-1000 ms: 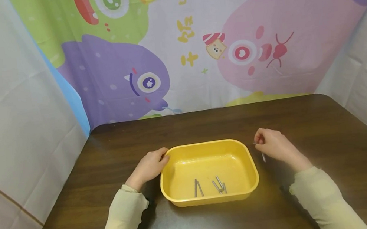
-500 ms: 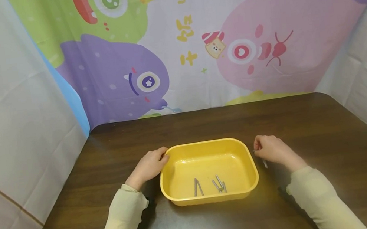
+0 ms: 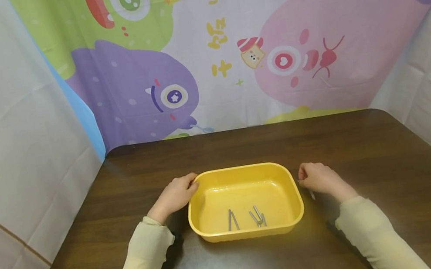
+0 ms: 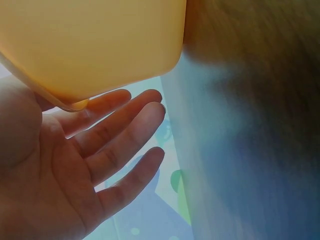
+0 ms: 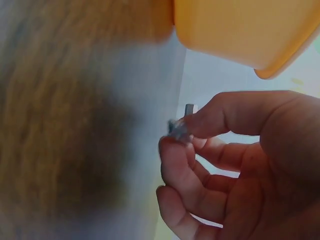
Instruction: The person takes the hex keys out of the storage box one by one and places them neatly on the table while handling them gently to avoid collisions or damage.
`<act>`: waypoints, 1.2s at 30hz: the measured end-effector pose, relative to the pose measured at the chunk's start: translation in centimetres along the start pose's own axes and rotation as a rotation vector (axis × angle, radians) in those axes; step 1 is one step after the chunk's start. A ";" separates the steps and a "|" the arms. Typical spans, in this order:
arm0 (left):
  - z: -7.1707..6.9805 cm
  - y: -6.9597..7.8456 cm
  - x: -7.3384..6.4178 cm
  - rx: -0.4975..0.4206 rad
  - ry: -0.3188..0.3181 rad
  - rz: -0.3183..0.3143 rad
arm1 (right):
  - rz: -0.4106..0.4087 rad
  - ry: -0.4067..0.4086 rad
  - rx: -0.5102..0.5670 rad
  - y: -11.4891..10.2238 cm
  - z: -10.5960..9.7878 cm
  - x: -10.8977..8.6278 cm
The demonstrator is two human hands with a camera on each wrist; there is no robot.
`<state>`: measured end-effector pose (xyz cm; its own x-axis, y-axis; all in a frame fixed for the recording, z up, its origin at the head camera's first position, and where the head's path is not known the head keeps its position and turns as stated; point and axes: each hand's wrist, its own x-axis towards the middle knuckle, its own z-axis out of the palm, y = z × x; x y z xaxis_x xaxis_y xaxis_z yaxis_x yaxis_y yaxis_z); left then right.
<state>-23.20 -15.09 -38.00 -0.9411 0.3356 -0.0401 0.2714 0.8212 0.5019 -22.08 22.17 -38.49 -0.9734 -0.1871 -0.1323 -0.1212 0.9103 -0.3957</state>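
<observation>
A yellow plastic basin [image 3: 249, 234] stands on the table in front of me. At its left far corner my left hand [image 3: 174, 195] holds the rim, thumb over the edge; in the left wrist view the other fingers [image 4: 132, 130] spread loosely beneath the rim outside. My right hand [image 3: 320, 179], just off the basin's right side, pinches a small grey metal hex key [image 5: 189, 109] between thumb and fingertips. One faceted end sticks up past the thumb, and the blurred other end faces the right wrist camera. Inside the basin lie thin grey metal rods [image 3: 230, 219] and another cluster of rods [image 3: 257, 217].
The dark brown wooden table [image 3: 155, 160] runs back to a printed cartoon cloth [image 3: 231, 97]. Pale cloth walls [image 3: 19, 107] rise along both sides. Light glares on the tabletop near the front.
My right hand has come down and slightly nearer to me beside the basin, still pinching the hex key. The left hand, the basin and the rods in it have stayed put.
</observation>
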 end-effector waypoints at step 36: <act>0.0 0.1 -0.1 -0.006 -0.006 0.012 | 0.017 -0.066 0.042 0.6 0.4 0.1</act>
<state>-23.05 -15.08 -37.97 -0.9365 0.3484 -0.0391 0.2816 0.8142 0.5078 -22.14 22.54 -39.09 -0.9602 -0.1971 -0.1981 -0.0954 0.8974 -0.4307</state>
